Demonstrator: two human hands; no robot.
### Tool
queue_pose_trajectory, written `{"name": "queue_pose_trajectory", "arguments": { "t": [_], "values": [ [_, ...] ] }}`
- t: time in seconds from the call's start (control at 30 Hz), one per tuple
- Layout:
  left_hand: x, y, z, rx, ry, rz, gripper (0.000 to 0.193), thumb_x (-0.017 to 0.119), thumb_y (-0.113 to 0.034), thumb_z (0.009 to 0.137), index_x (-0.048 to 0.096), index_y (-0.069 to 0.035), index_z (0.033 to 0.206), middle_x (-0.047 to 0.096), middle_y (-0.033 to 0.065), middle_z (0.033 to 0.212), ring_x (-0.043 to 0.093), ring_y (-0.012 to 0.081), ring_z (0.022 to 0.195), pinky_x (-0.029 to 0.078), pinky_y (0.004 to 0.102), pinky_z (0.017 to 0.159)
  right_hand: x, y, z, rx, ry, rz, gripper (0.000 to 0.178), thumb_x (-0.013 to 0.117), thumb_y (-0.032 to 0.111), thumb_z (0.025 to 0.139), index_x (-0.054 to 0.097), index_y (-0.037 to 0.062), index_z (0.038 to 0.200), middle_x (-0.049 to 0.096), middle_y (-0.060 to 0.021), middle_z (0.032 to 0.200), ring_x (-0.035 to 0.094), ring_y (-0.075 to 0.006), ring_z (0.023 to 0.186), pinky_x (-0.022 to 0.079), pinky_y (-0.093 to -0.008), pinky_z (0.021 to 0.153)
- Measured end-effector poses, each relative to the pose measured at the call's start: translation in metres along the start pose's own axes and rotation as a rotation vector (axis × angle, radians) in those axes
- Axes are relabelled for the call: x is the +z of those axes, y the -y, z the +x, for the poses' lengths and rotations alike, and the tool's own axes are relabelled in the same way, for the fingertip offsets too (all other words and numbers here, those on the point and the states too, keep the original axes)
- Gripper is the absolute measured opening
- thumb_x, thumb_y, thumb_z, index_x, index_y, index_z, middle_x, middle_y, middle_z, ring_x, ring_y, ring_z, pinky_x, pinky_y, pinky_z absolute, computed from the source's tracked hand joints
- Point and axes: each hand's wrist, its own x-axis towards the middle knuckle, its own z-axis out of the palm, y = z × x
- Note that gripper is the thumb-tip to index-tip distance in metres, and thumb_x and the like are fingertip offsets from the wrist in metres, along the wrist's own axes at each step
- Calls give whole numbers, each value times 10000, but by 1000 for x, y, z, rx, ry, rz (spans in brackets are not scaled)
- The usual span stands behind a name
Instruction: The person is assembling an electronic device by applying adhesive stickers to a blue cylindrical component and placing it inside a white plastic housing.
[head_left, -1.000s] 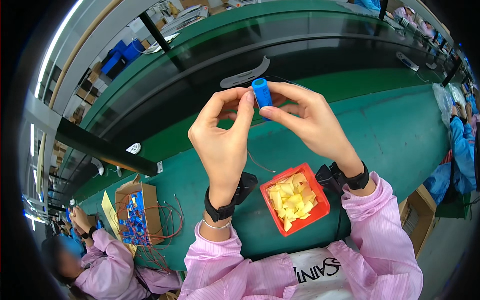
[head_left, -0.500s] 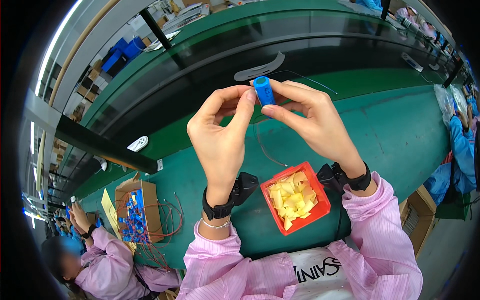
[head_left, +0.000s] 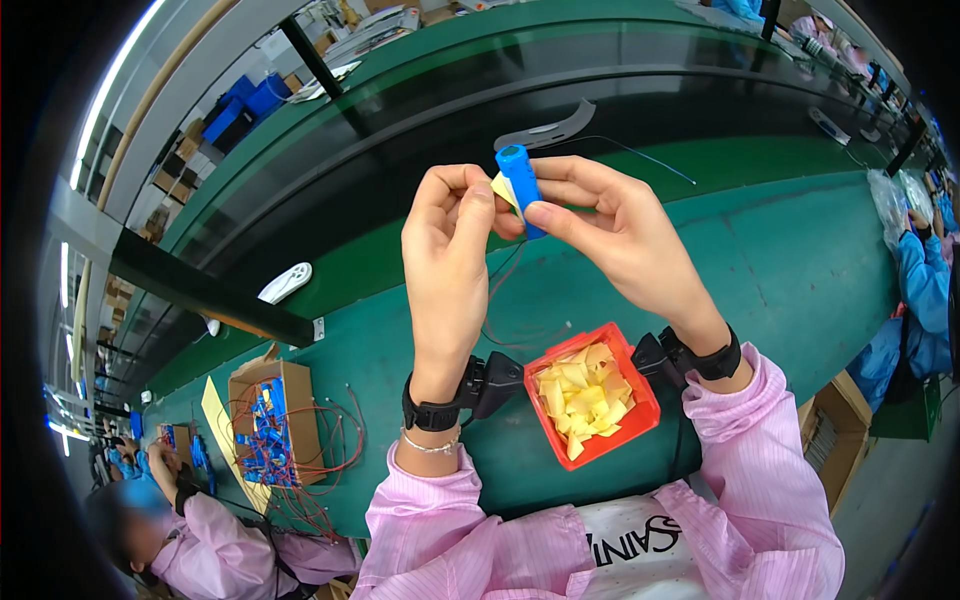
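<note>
We see both hands raised together over the green bench. The right hand pinches a blue cylindrical cell between thumb and fingers. The cell's long axis runs near upright, top tilted slightly to our left and away. The left hand closes thumb and forefinger on a small yellow sticker, pressed at the cell's left side, about mid-height. The two hands touch at the fingertips, so both are equally near. Thin wires hang below the cell, probably attached to it, but that is hard to tell. A red tray of yellow stickers sits just below the wrists. A cardboard box of wired cells lies well off to the left.
</note>
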Motion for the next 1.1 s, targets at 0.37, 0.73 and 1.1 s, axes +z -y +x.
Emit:
{"name": "queue_pose_trajectory", "arguments": {
  "t": [0.37, 0.73, 1.1],
  "values": [
    [-8, -9, 2, 92, 19, 50, 151, 600, -137, 952, 561, -6, 1016, 613, 51, 910, 598, 102, 804, 490, 257, 754, 2, 2, 5, 3, -14, 83, 471, 699, -12, 833, 502, -39, 1260, 615, -99, 1102, 619, -145, 986, 534, -272, 855],
    [-36, -27, 0, -169, 366, 220, 129, 572, -130, 959, 519, -15, 984, 643, 71, 875, 630, 139, 833, 501, 270, 757, -66, 24, 5, 50, -22, 317, 396, 598, 142, 930, 528, -70, 1257, 628, -164, 1157, 637, -174, 978, 519, -260, 863],
    [-38, 1, 4, -316, 1015, 889, 245, 681, -242, 833, 695, 2, 833, 683, 111, 757, 658, 205, 721, 506, 304, 662, -84, 36, 4, -133, -320, 192, 401, 561, 93, 949, 489, -113, 1285, 590, -189, 1206, 600, -235, 1104, 467, -312, 980]
  ]
}}
